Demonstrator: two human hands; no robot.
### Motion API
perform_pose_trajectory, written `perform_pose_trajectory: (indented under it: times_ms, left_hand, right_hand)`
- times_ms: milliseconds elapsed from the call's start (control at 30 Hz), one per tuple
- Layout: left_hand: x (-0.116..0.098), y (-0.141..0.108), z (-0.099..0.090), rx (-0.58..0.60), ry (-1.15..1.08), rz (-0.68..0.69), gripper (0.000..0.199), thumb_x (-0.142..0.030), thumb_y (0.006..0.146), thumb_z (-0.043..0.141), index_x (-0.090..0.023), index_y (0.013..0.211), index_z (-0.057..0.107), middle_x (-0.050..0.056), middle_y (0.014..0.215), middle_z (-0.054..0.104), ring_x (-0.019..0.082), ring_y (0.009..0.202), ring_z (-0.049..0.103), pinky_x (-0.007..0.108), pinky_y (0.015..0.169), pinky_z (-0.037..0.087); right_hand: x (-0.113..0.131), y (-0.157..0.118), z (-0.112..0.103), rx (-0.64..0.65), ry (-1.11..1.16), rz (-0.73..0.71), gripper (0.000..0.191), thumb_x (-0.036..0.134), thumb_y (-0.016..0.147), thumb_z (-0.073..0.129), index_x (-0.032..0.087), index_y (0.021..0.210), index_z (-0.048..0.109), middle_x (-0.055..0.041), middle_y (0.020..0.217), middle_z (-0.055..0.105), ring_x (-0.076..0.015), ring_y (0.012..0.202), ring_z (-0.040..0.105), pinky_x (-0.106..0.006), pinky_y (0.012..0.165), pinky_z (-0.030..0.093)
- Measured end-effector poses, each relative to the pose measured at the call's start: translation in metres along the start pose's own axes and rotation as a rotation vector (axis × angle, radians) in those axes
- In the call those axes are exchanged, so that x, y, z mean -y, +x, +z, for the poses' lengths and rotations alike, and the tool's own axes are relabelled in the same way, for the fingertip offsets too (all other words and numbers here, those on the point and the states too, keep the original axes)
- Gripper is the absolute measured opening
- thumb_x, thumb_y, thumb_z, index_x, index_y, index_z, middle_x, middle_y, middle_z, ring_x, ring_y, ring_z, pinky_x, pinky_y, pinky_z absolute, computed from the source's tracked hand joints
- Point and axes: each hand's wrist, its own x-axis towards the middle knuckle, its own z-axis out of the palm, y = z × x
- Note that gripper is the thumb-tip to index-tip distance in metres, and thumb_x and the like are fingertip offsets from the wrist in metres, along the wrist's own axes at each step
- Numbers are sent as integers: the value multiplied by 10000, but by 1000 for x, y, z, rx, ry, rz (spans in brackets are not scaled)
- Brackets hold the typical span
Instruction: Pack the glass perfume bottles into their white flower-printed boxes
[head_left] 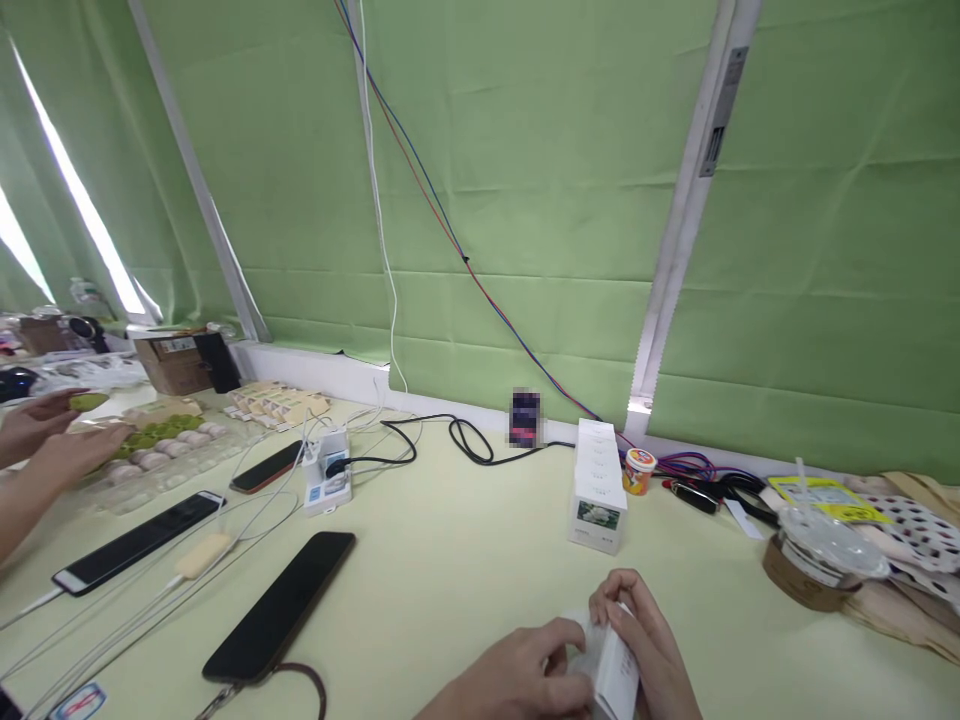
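Low in the head view, a small white box [616, 668] is held tilted just above the table. My right hand [651, 640] wraps round its far and right sides, fingers closed on it. From the left, my left hand [521, 672] reaches in with curled fingers closed against the box's left side. A whitish, partly see-through patch shows between the hands; what it is cannot be made out. Just beyond stands a row of similar white boxes [598, 485], the nearest with a flower picture on its front.
Behind the boxes sit a small orange tub [638, 472] and cables. To the right is a lidded bowl [814, 560]. Leftward lie a black phone [281, 605], a power strip [327, 480] and charging cords. Another person's hands [71, 440] work over a tray [161, 470] of round pieces.
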Motion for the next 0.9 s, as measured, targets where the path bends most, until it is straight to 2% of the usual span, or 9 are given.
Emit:
perform_pose_trajectory:
  times_ms: [133, 267, 367, 533, 633, 700, 800, 900]
  left_hand:
    - [-1, -4, -4, 26, 9, -40, 264, -400, 930, 521, -252, 1149, 529, -58, 710, 575, 55, 529, 535, 102, 446, 374]
    - [-3, -5, -9, -63, 112, 167, 331, -343, 920, 540, -293, 1245, 496, 53, 1033, 593, 93, 673, 574, 168, 621, 477]
    - [-3, -3, -12, -141, 140, 250, 320, -330, 924, 520, -247, 1231, 484, 84, 1069, 558, 96, 656, 558, 177, 624, 485]
    - [-2, 0, -20, -93, 1, 197, 316, -182, 870, 497, -263, 1176, 500, 83, 1097, 520, 112, 680, 543, 199, 656, 488]
    - [5, 2, -23, -162, -158, 119, 394, -136, 861, 444, -298, 1219, 470, 84, 1117, 517, 143, 775, 560, 228, 697, 492]
    - [10, 3, -25, -224, -217, 103, 433, -128, 887, 388, -333, 1266, 431, 81, 1104, 533, 162, 842, 571, 241, 712, 486]
    - [14, 4, -29, -237, -143, 170, 421, -194, 928, 369, -346, 1320, 391, 98, 1082, 582, 205, 886, 578, 301, 756, 475]
    - [10, 3, -33, -146, -87, 200, 487, -411, 879, 548, -286, 1331, 415, 143, 1113, 612, 276, 943, 589, 372, 830, 463]
  right_hand:
    - [-1, 0, -1, 7, -28, -15, 219, 429, 821, 656, 238, 818, 549, 24, 692, 561, -149, 652, 460, -245, 615, 385]
    - [-1, -1, 1, -7, -70, -25, 247, 464, 811, 659, 241, 817, 553, 24, 691, 557, -149, 638, 459, -250, 608, 385]
    - [-1, -1, 3, -15, -63, 4, 269, 481, 792, 678, 245, 798, 549, 30, 682, 567, -143, 617, 475, -245, 592, 387]
    - [5, 3, 1, -1, 58, 124, 300, 480, 770, 706, 219, 894, 626, 21, 682, 588, -106, 554, 482, -201, 519, 364]
    - [10, 8, -4, -7, 47, 134, 319, 454, 752, 730, 201, 938, 679, -21, 758, 647, -129, 642, 528, -212, 586, 413]
    - [12, 10, -5, -17, 31, 111, 330, 414, 724, 766, 231, 987, 685, -14, 783, 658, -137, 685, 543, -209, 615, 426]
    - [11, 10, -2, -35, 17, 66, 353, 397, 713, 780, 271, 1027, 678, 9, 767, 638, -124, 654, 531, -199, 588, 425]
    - [8, 7, 0, -66, -47, 34, 343, 447, 729, 754, 266, 1012, 684, 6, 775, 627, -129, 648, 536, -210, 587, 438]
